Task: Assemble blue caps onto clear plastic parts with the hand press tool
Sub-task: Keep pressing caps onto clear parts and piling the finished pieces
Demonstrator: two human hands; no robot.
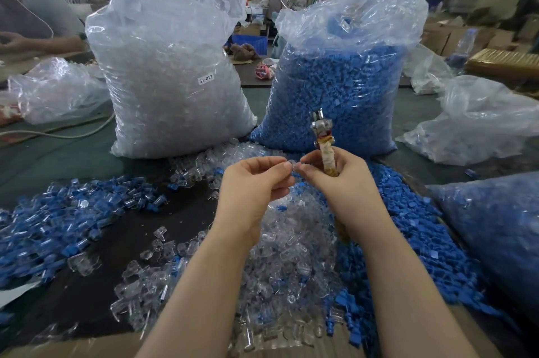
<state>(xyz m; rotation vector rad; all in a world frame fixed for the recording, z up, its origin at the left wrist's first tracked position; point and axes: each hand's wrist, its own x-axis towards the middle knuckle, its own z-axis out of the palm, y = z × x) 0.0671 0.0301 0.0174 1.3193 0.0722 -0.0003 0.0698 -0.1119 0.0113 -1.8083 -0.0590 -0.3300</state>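
Clear part: a small transparent piece is pinched between the fingertips of the left hand and the right hand at frame centre.
Press tool: a tape-wrapped handle with a metal head is gripped in the right hand, held upright.
Bags: clear parts are held in the upper-left bag; blue caps fill the upper-right bag.
Surface: a dark table is strewn with loose clear parts and blue caps.
Room: a factory hall is seen behind.
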